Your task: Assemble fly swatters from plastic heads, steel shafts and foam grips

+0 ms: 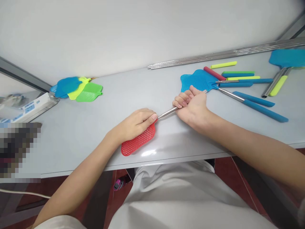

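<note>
A red fly swatter head with a mesh of small holes lies near the table's front edge. My left hand grips it at its neck, thumb on top. A silver metal rod runs from that neck up to the right. My right hand is wrapped round this rod, palm turned up. Just beyond my right hand lie blue fly swatter heads, with metal rods and blue grip sleeves to their right. How far the rod extends behind my right hand is mostly hidden.
Blue, yellow and green swatter heads are piled at the back left, beside a white power strip. Long metal rods lie along the wall. Loose yellow, green, red and blue sleeves lie at right, near another blue swatter.
</note>
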{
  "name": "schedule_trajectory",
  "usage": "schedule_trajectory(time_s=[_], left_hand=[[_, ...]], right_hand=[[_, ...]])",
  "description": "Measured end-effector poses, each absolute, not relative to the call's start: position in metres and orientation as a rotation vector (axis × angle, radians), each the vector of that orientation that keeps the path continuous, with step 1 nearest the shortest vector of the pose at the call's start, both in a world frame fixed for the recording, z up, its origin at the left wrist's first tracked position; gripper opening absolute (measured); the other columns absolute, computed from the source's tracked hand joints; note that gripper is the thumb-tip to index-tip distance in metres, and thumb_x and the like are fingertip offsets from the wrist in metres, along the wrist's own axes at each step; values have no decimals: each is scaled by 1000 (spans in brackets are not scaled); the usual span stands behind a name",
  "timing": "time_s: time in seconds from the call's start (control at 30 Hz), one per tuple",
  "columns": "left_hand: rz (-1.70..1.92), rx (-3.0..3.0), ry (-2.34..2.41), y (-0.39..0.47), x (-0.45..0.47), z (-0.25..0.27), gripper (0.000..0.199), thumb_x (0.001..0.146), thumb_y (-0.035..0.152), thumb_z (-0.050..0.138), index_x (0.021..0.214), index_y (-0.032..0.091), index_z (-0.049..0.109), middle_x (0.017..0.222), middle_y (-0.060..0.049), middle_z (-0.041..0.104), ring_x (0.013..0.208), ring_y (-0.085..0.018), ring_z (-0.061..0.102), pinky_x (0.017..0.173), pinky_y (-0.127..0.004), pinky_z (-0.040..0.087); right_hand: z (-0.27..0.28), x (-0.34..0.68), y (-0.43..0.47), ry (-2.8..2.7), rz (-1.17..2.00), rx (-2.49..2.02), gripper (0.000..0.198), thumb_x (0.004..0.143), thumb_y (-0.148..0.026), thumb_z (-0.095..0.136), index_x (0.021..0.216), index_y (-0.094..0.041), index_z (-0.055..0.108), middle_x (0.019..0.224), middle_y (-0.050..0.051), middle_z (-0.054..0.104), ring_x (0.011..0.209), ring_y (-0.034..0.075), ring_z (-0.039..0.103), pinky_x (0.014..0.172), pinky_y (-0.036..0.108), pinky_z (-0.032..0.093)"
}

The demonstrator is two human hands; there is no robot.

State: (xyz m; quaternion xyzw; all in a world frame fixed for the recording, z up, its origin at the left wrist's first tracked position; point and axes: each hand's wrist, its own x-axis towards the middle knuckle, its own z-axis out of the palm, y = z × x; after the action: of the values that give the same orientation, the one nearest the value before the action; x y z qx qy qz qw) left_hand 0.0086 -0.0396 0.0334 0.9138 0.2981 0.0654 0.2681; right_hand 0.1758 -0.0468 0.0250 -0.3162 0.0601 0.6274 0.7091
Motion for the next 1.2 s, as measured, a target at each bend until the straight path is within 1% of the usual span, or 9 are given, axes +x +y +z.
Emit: schedule_trajectory(time_s=[0.17,0.3,0.53,0.73,0.9,1.03,1.2], left_hand=[[190,2544,751,-38,10,20,29,88,27,22,62,20,31,63,0,41,66,-14,41,70,-26,36],[223,2632,741,-39,14,12,28,89,27,22,62,20,30,61,1,40,65,-14,39,69,-27,35],[234,2636,763,-43,19,9,28,89,27,20,64,19,32,61,1,38,64,-13,38,70,-27,35],[266,2557,792,-44,20,9,30,89,29,20,63,19,31,60,2,37,63,-13,38,70,-26,35],[270,2519,805,-45,21,10,32,89,30,18,62,19,32,61,1,39,63,-13,39,70,-27,35],[273,2517,801,-46,20,10,32,89,29,19,63,19,34,62,1,40,64,-13,39,71,-27,35],[272,2550,794,-46,19,9,31,89,29,20,63,19,33,62,1,38,64,-13,38,71,-28,35]], right_hand=[[23,177,-45,90,1365,-704,36,81,-30,35,55,-19,12,38,-8,13,30,6,12,32,21,11],[24,178,-47,5,1329,-688,39,82,-32,36,54,-19,11,38,-8,11,30,6,11,32,22,10],[24,178,-49,-145,1326,-635,48,83,-42,37,51,-19,10,38,-8,9,31,5,8,32,22,9],[22,178,-48,-161,1341,-609,49,83,-43,37,50,-19,10,38,-8,7,32,5,7,31,22,9],[22,177,-49,-166,1349,-604,50,82,-45,38,51,-18,9,38,-8,7,32,5,7,31,21,9],[22,174,-51,-159,1364,-594,50,82,-44,38,51,-18,9,37,-8,7,32,5,7,31,20,9],[21,173,-52,-161,1366,-574,50,82,-41,39,51,-17,9,37,-8,9,32,5,7,32,20,9]])
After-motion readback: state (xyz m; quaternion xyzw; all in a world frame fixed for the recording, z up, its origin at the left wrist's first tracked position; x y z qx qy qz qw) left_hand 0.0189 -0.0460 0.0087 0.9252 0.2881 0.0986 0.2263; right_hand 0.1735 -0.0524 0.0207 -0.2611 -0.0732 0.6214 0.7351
